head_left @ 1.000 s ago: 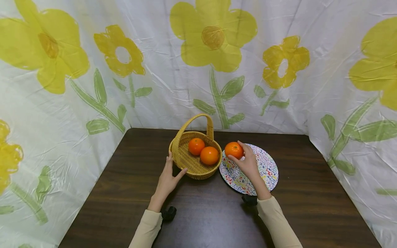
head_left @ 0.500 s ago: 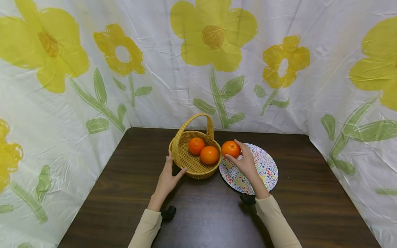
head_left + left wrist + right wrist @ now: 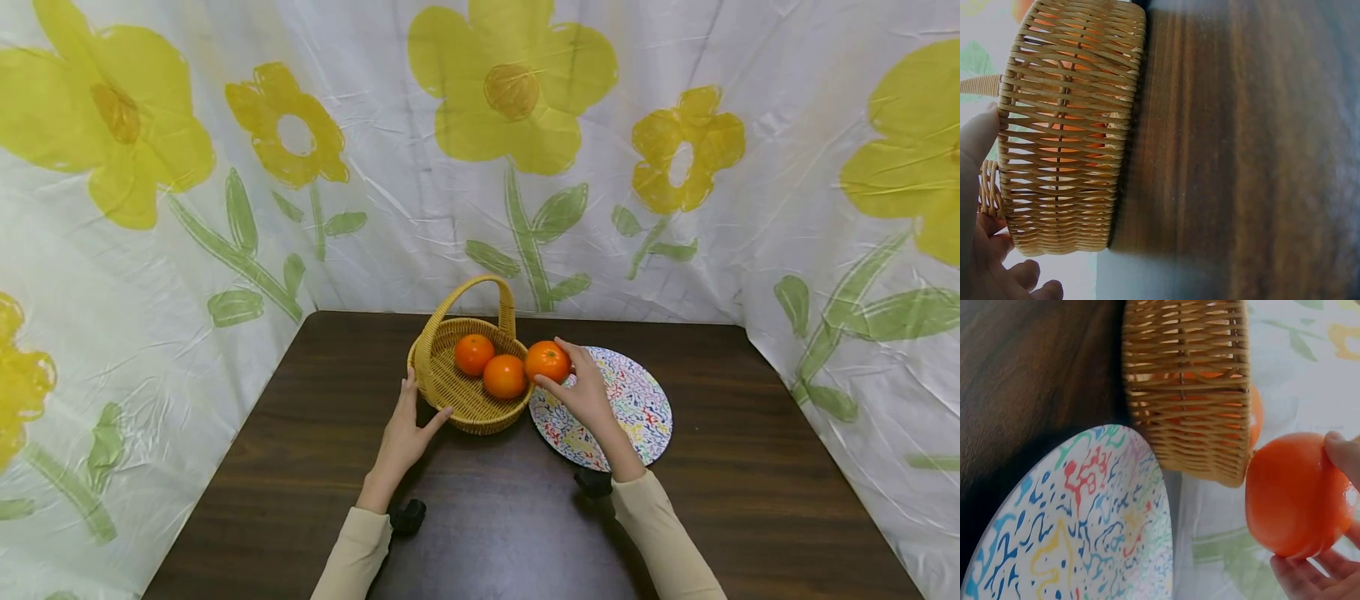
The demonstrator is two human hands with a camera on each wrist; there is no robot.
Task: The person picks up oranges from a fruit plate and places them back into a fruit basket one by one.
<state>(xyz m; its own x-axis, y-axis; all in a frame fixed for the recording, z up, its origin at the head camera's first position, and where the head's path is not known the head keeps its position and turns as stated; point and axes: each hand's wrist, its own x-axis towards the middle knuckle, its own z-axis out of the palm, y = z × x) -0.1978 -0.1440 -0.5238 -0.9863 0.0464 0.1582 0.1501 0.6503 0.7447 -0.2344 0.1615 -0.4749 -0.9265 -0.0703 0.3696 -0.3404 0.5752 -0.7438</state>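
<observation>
In the head view, my right hand [image 3: 587, 397] pinches an orange [image 3: 547, 361] between thumb and fingers, at the right rim of the basket. The right wrist view shows that orange [image 3: 1297, 495] beside the top of the woven wall, above the plate's level. Inside the yellow wicker basket [image 3: 480, 414] lie two more oranges, one farther back [image 3: 474, 355] and one nearer the right side [image 3: 505, 377]. My left hand [image 3: 405, 437] rests against the basket's left front with thumb and fingers spread. The left wrist view has its thumb touching the rim of the basket [image 3: 1066, 144].
A round plate [image 3: 630, 400] with a colourful squiggle pattern lies right of the basket, under my right hand. The basket's tall handle [image 3: 480, 281] arches over it. Behind the dark wooden table [image 3: 735, 500] hangs a flowered white curtain [image 3: 397, 208].
My right hand has carried its orange leftward from over the plate to the basket's right rim. My left hand and the basket have stayed in place.
</observation>
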